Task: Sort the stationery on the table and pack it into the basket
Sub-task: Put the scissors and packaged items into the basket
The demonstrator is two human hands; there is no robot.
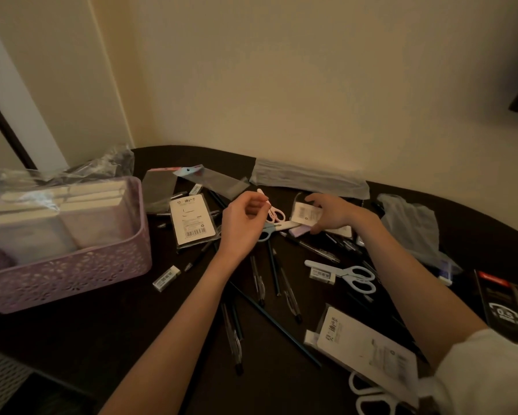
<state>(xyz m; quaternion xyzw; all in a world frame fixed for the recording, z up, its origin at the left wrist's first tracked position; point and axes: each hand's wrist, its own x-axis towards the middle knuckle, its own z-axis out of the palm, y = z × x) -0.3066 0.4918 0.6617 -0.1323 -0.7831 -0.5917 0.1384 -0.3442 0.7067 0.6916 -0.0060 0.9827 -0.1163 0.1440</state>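
**Hands working over scattered stationery**

The right hand [331, 212] is gripping a small white packet [307, 213] at the far side of the dark table [108, 330]. The left hand [244, 221] is hovering with fingers loosely curled — holding nothing. The purple basket [72, 274] is standing at the left, already holding notebooks [57, 202].

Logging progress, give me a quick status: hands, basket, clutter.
Left hand loosely curled, holding nothing. Right hand gripping a small white packet. Purple basket partly packed; pens, scissors and erasers lie loose on the table.
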